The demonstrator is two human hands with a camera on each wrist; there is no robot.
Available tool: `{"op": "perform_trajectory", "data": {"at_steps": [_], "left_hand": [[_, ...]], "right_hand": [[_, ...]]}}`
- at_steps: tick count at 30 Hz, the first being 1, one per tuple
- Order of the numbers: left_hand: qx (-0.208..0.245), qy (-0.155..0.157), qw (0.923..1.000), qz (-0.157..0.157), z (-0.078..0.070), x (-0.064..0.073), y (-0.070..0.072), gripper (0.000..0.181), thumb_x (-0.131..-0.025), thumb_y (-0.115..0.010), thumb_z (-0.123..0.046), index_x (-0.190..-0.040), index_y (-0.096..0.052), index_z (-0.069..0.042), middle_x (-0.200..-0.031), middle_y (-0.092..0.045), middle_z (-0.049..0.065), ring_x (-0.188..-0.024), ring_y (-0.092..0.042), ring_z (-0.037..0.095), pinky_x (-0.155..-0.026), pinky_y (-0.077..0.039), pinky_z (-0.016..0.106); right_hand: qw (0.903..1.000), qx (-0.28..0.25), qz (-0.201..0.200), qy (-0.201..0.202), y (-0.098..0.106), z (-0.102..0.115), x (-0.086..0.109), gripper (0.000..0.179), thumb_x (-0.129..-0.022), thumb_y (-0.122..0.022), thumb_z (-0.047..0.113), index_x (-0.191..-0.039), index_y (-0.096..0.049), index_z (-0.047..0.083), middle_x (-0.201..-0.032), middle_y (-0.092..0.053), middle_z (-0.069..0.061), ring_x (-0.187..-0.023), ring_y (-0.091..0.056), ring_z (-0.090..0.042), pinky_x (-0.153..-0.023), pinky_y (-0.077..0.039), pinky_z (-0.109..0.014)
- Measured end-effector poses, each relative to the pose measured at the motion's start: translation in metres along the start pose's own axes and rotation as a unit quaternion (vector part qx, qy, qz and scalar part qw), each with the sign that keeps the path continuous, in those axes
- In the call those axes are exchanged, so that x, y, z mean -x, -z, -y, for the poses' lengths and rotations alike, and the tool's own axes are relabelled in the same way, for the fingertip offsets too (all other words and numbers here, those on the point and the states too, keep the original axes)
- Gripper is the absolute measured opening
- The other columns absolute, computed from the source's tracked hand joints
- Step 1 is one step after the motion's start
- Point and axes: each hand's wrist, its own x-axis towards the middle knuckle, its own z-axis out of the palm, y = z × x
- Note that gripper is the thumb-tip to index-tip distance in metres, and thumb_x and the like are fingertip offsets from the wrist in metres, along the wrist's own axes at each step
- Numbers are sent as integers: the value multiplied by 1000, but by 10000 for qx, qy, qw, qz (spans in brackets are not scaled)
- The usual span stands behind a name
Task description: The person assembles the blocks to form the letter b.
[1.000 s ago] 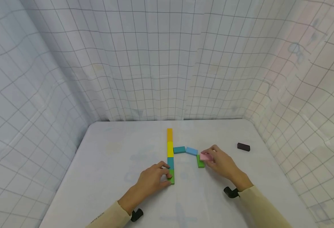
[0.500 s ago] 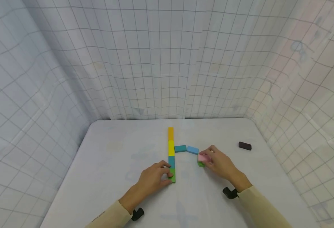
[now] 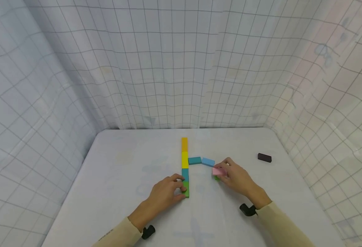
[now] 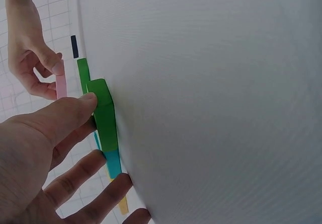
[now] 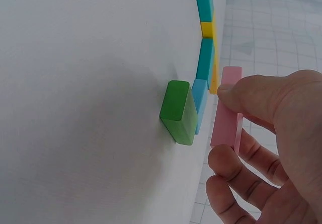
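My right hand [image 3: 238, 176] pinches a pink block [image 5: 229, 108] between thumb and fingers. It holds the block in the air above a green block [image 5: 176, 103] on the table, which is partly hidden in the head view. Past that block, a light blue block [image 3: 208, 162] and a teal block [image 3: 194, 160] lead to the long row. My left hand [image 3: 164, 192] rests at the row's near end, its thumb and fingers touching a second green block [image 4: 105, 121]. Beyond that in the row lie a blue-teal block [image 3: 185, 174], a yellow block [image 3: 185, 160] and an orange block [image 3: 184, 144].
A dark block [image 3: 264, 157] lies apart on the right side of the white table [image 3: 131, 154]. White checked curtains [image 3: 168, 68] hang behind the table and along both sides.
My right hand has moved slightly left with the pink block, which now covers most of the green block below it. The left hand stays on the row's near end.
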Motion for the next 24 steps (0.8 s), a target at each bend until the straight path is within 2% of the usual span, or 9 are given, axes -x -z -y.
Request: {"op": "perform_trajectory", "data": {"at_steps": [15,20,24], "left_hand": [[35,-51,10000,-21,-1,-1,2,13,-94,-101,-26,-100,-90,-23,-142,-79,0,-108,-77,22,-82,-66,35],[19,-93,9999,-67,-1,0,2,13,-93,-101,-26,-100,-91,-23,-141,-79,1,-106,-77,22,-80,-65,34],[-15,-90,9999,-43,-1,0,2,13,-94,-101,-27,-100,-91,-23,-141,-79,0,-106,-78,21,-80,-65,33]], "right_hand": [[9996,92,-75,242,0,9,-3,37,-104,-90,15,-140,-81,17,-131,-72,-6,-86,-59,-9,-75,-54,-26],[9997,163,68,184,-3,14,-5,37,-104,-89,16,-140,-81,18,-132,-71,-6,-84,-56,-8,-74,-51,-25],[9994,266,224,82,-6,18,-7,37,-106,-88,20,-142,-80,22,-133,-71,-4,-87,-57,-8,-78,-54,-25]]}}
